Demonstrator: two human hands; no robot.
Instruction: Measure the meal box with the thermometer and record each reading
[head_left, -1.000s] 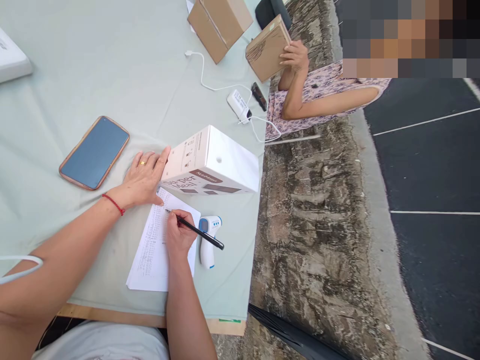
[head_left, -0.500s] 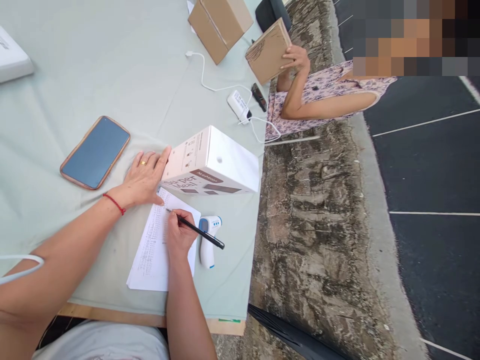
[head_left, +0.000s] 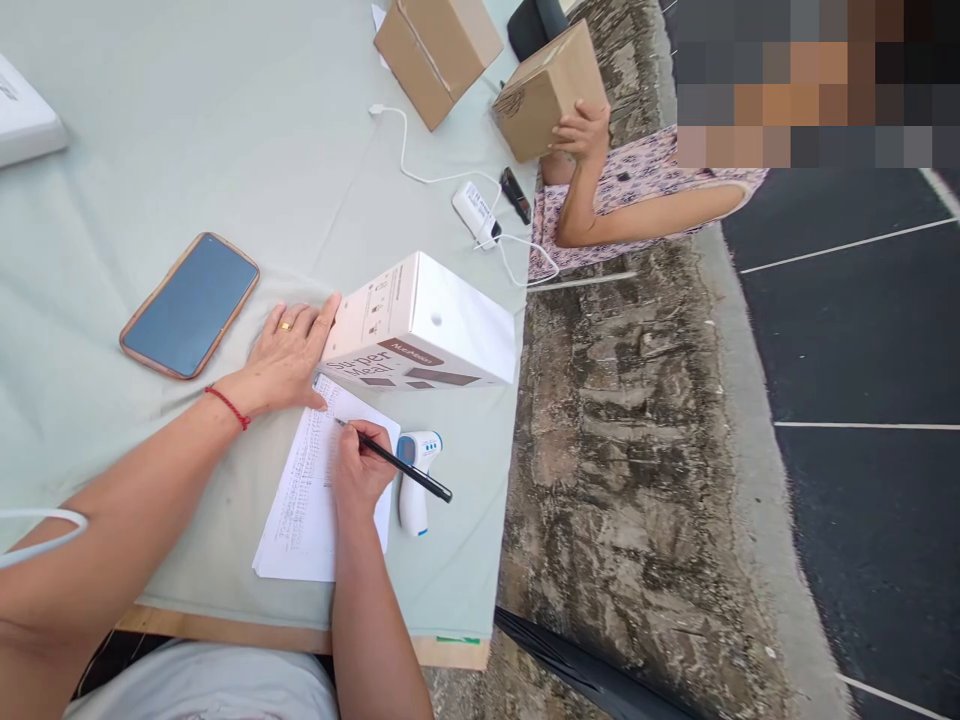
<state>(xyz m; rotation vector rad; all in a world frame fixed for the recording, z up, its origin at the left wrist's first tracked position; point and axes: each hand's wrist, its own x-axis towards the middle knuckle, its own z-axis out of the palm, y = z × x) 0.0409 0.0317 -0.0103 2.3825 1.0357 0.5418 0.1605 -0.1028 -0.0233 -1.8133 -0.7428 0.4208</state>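
A black pen [head_left: 409, 468] is held in my right hand [head_left: 361, 470], its tip at the handwritten lines on a stack of white paper [head_left: 304, 500]. My left hand [head_left: 289, 355] lies flat with fingers spread, the thumb on the paper's upper edge and the fingertips beside a white "Super Meal" box [head_left: 461, 320]. The box stands just beyond the paper. To the right of my right hand lies a white and blue infrared thermometer [head_left: 415, 490], partly under the pen. A smartphone [head_left: 191, 305] in a brown case rests left of my left hand.
Across the table [head_left: 247, 120], a person in a patterned top holds a cardboard box [head_left: 536, 105]. Another cardboard box [head_left: 439, 60] stands nearby. A white device [head_left: 476, 212] with a cable and a small black object [head_left: 516, 195] lie near the right edge. A white case [head_left: 26, 115] sits far left.
The other person has turned the cardboard box so that more of its side shows. My pen tip has shifted very slightly right; my left hand stays in place.
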